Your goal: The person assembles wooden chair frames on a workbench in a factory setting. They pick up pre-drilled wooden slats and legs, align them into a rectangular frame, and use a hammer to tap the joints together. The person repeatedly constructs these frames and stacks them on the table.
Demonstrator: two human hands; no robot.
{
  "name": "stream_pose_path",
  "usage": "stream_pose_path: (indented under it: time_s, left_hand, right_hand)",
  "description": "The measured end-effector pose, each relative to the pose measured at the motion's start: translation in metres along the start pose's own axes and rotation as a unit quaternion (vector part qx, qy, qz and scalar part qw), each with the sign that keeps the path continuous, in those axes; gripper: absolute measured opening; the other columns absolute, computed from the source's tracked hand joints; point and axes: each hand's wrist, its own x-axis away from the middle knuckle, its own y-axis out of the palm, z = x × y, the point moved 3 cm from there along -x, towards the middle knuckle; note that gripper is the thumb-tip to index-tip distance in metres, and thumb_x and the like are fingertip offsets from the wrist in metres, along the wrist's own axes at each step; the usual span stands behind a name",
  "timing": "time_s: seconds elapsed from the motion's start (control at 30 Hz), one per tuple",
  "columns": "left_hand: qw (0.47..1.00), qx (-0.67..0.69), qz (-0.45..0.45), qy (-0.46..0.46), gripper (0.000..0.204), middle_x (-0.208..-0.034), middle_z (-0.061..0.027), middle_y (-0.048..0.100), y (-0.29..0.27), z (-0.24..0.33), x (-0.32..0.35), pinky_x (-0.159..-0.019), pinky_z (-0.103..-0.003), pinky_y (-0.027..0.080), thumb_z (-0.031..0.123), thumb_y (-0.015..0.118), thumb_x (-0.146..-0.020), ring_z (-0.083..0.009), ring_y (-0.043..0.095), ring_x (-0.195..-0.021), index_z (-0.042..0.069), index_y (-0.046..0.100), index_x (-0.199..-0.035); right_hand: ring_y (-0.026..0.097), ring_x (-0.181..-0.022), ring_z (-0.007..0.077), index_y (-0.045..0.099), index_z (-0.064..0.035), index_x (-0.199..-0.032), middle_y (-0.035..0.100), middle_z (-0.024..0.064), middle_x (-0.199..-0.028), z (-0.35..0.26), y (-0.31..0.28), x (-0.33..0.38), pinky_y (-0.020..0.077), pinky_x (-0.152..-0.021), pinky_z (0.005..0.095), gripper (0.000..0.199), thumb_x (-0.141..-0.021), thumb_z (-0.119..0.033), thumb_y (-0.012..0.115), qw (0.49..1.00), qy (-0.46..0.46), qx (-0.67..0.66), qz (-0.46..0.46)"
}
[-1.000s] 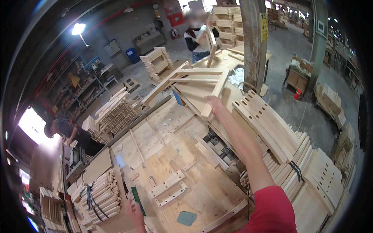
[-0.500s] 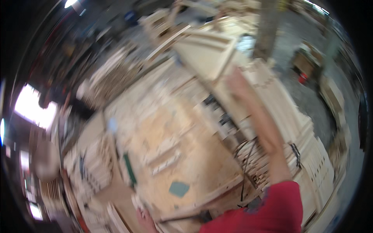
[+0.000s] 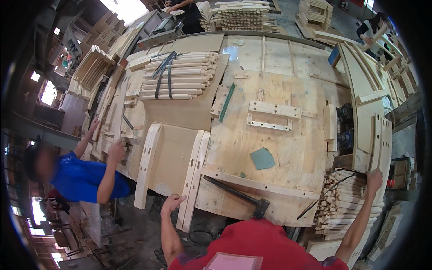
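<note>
Two pale slotted wooden rails [image 3: 194, 173] lie side by side at the table's near left. My left hand [image 3: 172, 204] is closed at the outer one's edge, fingertips on the wood. Far to the right, my right hand [image 3: 373, 179] is closed around the near part of another slotted wooden rail [image 3: 381, 139], above a stack of pieces. A black-handled hammer [image 3: 238, 192] lies along the front edge between my arms. Past it sit a green square pad [image 3: 262, 159] and a wooden jig [image 3: 274, 112] fixed to the board.
At left, a co-worker in blue [image 3: 85, 177] handles a wooden piece. Strapped spindles [image 3: 180, 76] lie on cardboard, near a curved wooden post [image 3: 147, 166]. A bundle of sticks [image 3: 342, 202] stands by my right arm. A green strip [image 3: 227, 102] and more people are farther back.
The view has swung and steadied. My right arm, stretched far over the stack before, is drawn back nearer with its hand on a rail. My left hand now shows at the paired rails.
</note>
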Motion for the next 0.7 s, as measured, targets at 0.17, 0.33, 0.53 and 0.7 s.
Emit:
stream_pose_path:
  time_s: [0.17,0.33,0.53,0.7]
  left_hand:
    - [0.99,0.123,0.011,0.072,0.056,-0.085,-0.0079,0.07,0.022,-0.009,0.008,-0.076,-0.033,0.051,0.048,0.08,-0.085,-0.0147,0.061,-0.079,-0.003,0.072,-0.105]
    - [0.952,0.249,0.143,0.103,0.025,-0.083,-0.0024,0.068,0.016,-0.041,0.047,-0.07,-0.028,0.048,0.012,0.077,-0.079,-0.0104,0.058,-0.076,-0.002,0.075,-0.099]
    - [0.897,0.266,0.123,0.33,0.047,-0.104,-0.0084,0.069,0.001,0.023,0.019,-0.086,-0.031,0.051,0.008,0.073,-0.078,-0.017,0.064,-0.094,-0.004,0.064,-0.122]
    - [0.866,0.24,0.05,0.436,0.047,-0.117,-0.0129,0.069,0.022,0.217,-0.024,-0.097,-0.035,0.05,0.009,0.073,-0.086,-0.0213,0.064,-0.107,-0.004,0.059,-0.129]
  right_hand:
    - [0.067,-0.098,0.0317,0.065,0.0011,-0.117,0.067,0.016,-0.108,-0.008,-0.017,0.037,0.0542,-0.084,0.0428,0.034,-0.087,-0.015,0.068,0.944,-0.011,-0.329,-0.022]
    - [0.064,-0.088,0.0159,0.058,-0.0049,-0.128,0.068,0.0094,-0.103,-0.085,-0.025,0.111,0.0547,-0.073,0.0311,0.041,-0.087,-0.007,0.062,0.752,0.011,-0.629,-0.198]
    - [0.058,-0.094,0.0098,0.062,0.0003,-0.134,0.068,0.0005,-0.107,-0.17,0.006,0.131,0.0496,-0.086,0.0293,0.041,-0.104,-0.027,0.056,0.712,-0.013,-0.635,-0.302]
    - [0.063,-0.114,0.0436,0.054,-0.0061,-0.143,0.067,0.0239,-0.123,-0.228,0.041,0.123,0.049,-0.097,0.0486,0.062,-0.089,-0.032,0.069,0.916,-0.083,-0.373,-0.122]
